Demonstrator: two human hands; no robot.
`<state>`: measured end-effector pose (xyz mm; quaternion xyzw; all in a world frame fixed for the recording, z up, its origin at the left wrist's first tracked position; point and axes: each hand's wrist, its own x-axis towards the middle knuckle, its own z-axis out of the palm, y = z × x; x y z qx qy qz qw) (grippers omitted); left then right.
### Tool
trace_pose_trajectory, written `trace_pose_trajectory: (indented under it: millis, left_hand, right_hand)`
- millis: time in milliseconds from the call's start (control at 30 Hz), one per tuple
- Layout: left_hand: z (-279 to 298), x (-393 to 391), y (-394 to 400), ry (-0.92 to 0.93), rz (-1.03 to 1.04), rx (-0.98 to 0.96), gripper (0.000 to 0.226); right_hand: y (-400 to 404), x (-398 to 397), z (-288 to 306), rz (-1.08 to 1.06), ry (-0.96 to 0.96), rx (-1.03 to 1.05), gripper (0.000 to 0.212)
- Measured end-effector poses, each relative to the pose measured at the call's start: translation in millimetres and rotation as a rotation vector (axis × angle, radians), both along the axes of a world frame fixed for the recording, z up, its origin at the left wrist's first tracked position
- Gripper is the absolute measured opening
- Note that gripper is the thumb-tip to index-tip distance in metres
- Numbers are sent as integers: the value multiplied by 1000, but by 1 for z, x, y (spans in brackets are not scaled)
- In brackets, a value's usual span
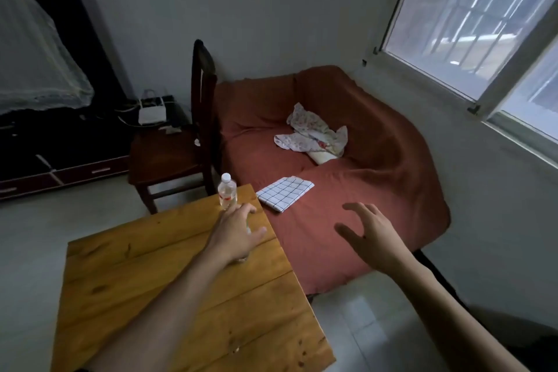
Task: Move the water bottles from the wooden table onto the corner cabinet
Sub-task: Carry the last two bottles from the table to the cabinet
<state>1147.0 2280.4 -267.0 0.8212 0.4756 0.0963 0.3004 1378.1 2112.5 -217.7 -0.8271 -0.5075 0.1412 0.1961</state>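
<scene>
Near, at 6 o'clock: worktop (169,290), wooden planks, both forearms reaching over and past it. Left hand (237,232) at the far edge, toward 12 o'clock, fingers curled over something small and clear at its base, mostly hidden; possibly a second bottle, cannot tell, nor whether that grip has closed on it. Right hand (370,235) at 2 o'clock, off the worktop and over the bed (347,190), fingers spread wide, holding nothing.

Just beyond the left fingertips, at 12 o'clock: bottle (227,191), upright on the far corner, white cap, close to the edge.

Best taken low around the body, wrapped fully before lifting, so as not to nudge it off the corner. Free right hand well placed to take the upright one.

Farther, at 1 o'clock on the bed: checked cloth (285,193). At 11 o'clock: chair (172,154). Corner cabinet not clearly identifiable.
</scene>
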Motion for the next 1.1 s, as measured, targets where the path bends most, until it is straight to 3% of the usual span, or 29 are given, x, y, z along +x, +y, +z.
trace_pose_trajectory:
  millis: [433, 800, 1100]
  left_hand:
    - [-63, 1, 83, -18, 216, -146, 50]
    - [-132, 21, 63, 35, 527, -300, 52]
    - [-183, 40, 69, -77, 611, -290, 66]
  right_hand:
    - [158, 17, -41, 302, -30, -172, 59]
    - [253, 36, -118, 648, 109, -266, 57]
    - [289, 40, -175, 717, 147, -321, 59]
